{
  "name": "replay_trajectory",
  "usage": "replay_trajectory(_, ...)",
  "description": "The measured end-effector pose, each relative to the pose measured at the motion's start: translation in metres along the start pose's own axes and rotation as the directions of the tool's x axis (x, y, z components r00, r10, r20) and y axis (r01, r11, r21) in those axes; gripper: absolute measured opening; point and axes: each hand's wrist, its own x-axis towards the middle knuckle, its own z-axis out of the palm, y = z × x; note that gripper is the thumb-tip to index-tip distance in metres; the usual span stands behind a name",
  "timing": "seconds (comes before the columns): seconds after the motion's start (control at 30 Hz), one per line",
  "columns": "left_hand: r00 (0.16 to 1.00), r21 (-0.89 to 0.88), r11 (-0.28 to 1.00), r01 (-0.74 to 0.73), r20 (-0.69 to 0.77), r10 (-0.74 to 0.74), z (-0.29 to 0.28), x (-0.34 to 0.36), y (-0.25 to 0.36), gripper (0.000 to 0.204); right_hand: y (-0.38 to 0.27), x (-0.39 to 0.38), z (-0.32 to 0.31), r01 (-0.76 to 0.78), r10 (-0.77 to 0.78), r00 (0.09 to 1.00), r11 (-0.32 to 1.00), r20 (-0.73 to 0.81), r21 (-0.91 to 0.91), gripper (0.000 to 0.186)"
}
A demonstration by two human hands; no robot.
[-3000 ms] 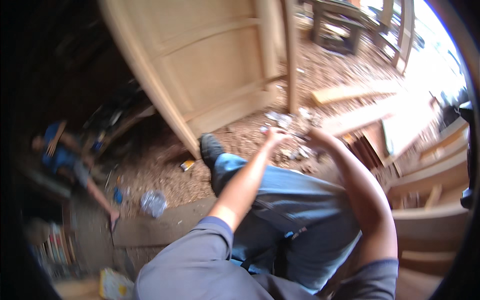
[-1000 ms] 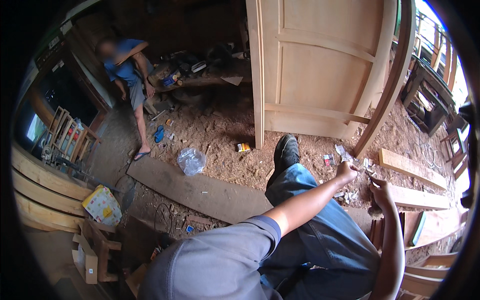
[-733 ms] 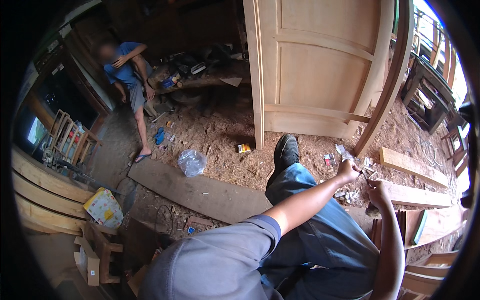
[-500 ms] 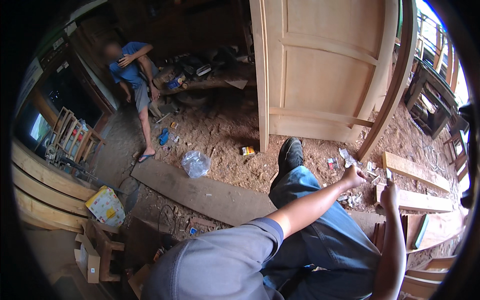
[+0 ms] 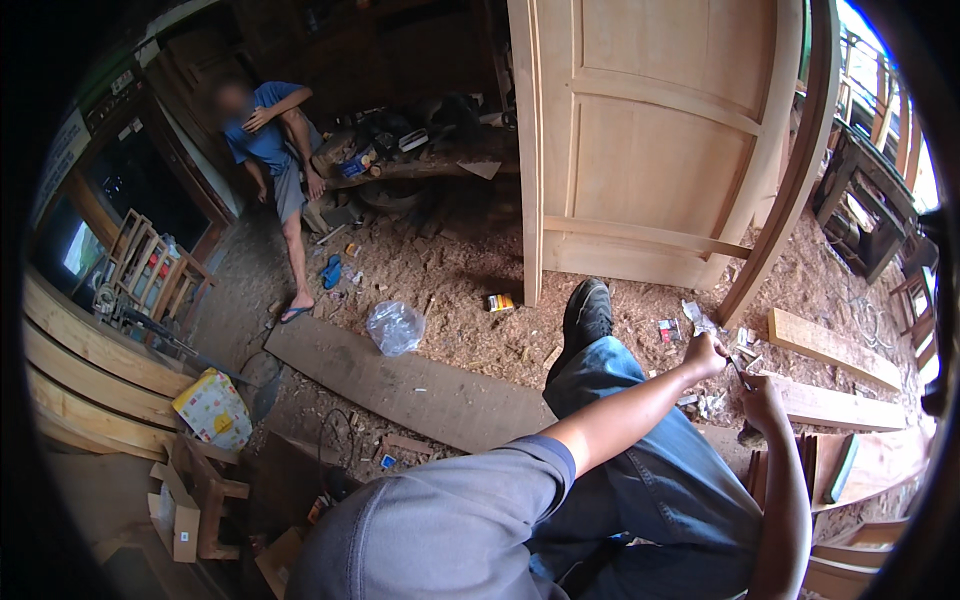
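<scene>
My left hand (image 5: pixel 708 355) is closed in a pinch above my knee; whatever it holds is hidden by the fingers. Close to its right, my right hand (image 5: pixel 764 402) is closed round a small thin object (image 5: pixel 739 367) that points up toward the left fingertips. Too little of this object shows to name it. Both hands are held over the sawdust-strewn ground beside my jeans-clad leg (image 5: pixel 655 440).
A panelled wooden door (image 5: pixel 660 130) stands upright ahead. Planks (image 5: pixel 835 402) lie on the right and a long board (image 5: pixel 400 385) crosses the floor. A clear plastic bag (image 5: pixel 396 328) lies near it. At the far left, another person (image 5: pixel 270 140) sits in a blue shirt.
My right hand has moved left and tipped its thin object toward my left hand, so the two are closer together. The other person's pose is nearly the same.
</scene>
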Motion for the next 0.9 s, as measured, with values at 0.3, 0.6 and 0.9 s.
replay_trajectory(0.3,0.992,-0.08,0.994,-0.075,0.092,0.082,-0.003,-0.022,0.026,0.007,0.093,0.023,-0.027,-0.307,0.342,0.808,0.939,-0.479,0.152,0.036)
replay_trajectory(0.6,0.978,-0.146,0.968,0.205,-0.015,-0.209,-0.004,-0.001,-0.002,0.016,0.038,0.007,-0.003,-0.091,0.097,0.995,0.987,-0.037,0.133,0.036)
replay_trajectory(0.9,0.985,-0.246,0.954,0.173,0.037,-0.169,0.0,0.011,-0.018,0.013,0.0,0.0,-0.006,-0.004,-0.001,0.999,0.991,0.04,0.136,0.033)
